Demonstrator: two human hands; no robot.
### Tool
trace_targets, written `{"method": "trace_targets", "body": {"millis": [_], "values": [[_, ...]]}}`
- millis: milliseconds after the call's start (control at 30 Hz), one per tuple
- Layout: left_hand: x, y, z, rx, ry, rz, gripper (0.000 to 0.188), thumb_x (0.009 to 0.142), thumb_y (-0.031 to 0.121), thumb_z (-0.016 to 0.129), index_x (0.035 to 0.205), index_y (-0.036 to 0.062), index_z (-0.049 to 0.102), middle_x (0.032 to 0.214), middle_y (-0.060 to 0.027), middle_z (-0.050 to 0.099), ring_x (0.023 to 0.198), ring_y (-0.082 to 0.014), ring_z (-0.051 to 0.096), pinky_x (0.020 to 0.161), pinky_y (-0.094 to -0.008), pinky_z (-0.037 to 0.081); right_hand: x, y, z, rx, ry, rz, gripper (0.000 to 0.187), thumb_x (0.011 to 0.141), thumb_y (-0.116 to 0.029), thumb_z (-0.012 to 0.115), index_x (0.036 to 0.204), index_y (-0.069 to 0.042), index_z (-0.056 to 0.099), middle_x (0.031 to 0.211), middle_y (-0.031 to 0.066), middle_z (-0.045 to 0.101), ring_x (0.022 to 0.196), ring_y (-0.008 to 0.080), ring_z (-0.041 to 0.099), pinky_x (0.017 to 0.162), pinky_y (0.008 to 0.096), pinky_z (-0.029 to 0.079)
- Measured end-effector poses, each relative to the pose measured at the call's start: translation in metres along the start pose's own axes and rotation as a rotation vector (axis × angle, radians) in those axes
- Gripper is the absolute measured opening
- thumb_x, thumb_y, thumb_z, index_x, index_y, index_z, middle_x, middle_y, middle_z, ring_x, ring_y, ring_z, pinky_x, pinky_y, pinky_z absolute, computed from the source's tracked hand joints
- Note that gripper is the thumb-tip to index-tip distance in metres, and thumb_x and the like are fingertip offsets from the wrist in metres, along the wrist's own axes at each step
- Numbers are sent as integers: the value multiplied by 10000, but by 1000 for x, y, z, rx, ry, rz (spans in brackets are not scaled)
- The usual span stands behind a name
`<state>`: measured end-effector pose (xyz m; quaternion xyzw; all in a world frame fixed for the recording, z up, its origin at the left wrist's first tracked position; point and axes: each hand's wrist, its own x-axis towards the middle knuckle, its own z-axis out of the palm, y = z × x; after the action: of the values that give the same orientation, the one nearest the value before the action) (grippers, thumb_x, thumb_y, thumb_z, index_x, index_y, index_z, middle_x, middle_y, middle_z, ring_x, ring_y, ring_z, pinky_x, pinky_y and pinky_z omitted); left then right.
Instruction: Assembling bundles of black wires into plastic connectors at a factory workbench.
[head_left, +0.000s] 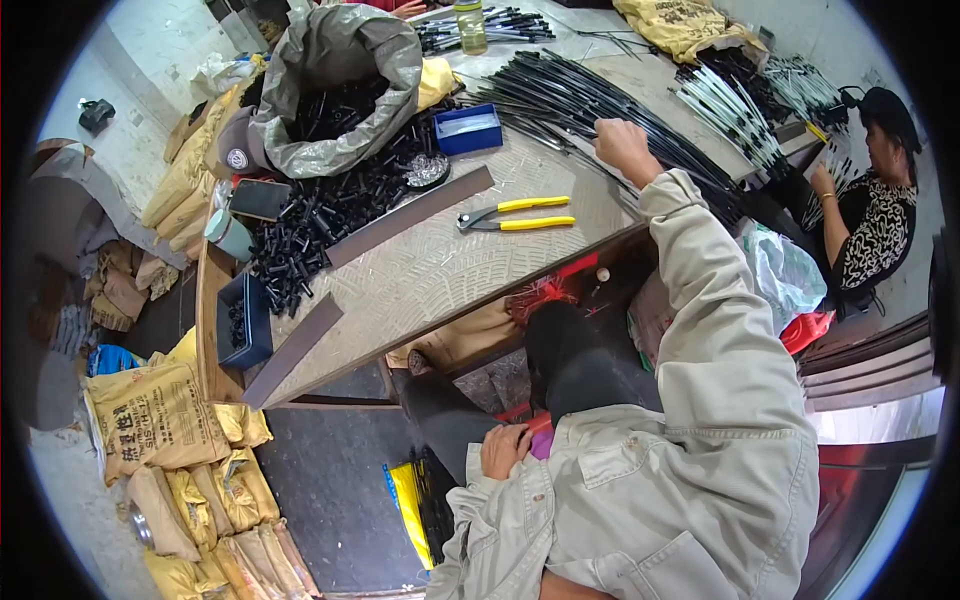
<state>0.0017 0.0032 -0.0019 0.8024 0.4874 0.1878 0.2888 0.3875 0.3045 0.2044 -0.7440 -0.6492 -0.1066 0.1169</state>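
Note:
My right hand reaches across the table to the near side of a fanned bundle of long thin black rods. Its fingers are curled closed; whether a rod lies in them is hidden. Low in front of my body, my left hand rests by my thigh with bent fingers, beside a small purple patch. What it holds, if anything, I cannot make out. On the tabletop between the rods and the front edge lie yellow-handled pincers, jaws pointing left.
Small black plastic parts spill from a grey sack. Blue boxes, a flat bar and a phone are on the table. Yellow sacks stack at left. Another person works at right beside white rods.

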Motion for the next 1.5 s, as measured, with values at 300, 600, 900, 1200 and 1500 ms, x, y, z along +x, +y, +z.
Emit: {"method": "trace_targets", "body": {"millis": [300, 600, 900, 1200, 1500], "values": [[-5, -8, 3, 13, 46, 19, 216, 793, 245, 594, 882, 56, 652, 819, -111, 640, 779, -280, 588, 739, -376, 443, 1, 11, 23, -137, 185, -12, 73, 754, -131, 546, 755, -62, 572, 743, 119, 586, 696, 325, 601, 584, 445, 471], [-12, -14, 6, 9, 10, 1, 220, 800, 260, 586, 885, 67, 650, 834, -113, 640, 798, -281, 593, 758, -379, 443, 21, 39, -73, -25, 48, 62, 188, 824, -234, 513, 900, -87, 603, 871, 143, 638, 839, 338, 598, 692, 450, 463], [-2, -5, -7, -22, 4, -44, 231, 808, 250, 574, 887, 46, 651, 832, -119, 641, 793, -293, 591, 769, -392, 437, 62, 14, -126, 703, 59, 232, 303, 865, -306, 492, 923, -14, 543, 778, 174, 611, 745, 284, 606, 663, 377, 464], [-11, -6, -4, -87, 22, -92, 198, 812, 232, 578, 897, 75, 663, 835, -136, 643, 803, -317, 602, 768, -387, 457, 68, -47, -148, 939, 1042, -88, 375, 890, -321, 491, 912, 52, 525, 704, 206, 556, 639, 311, 520, 615, 399, 412], [97, 151, -166, -333, 217, 428, 169, 803, 59, 605, 961, 0, 621, 883, -161, 640, 766, -278, 632, 680, -316, 499, 34, -73, -79, 895, 452, -200, 91, 854, -76, 496, 882, 10, 508, 771, 203, 578, 693, 334, 562, 622, 389, 427]]}}
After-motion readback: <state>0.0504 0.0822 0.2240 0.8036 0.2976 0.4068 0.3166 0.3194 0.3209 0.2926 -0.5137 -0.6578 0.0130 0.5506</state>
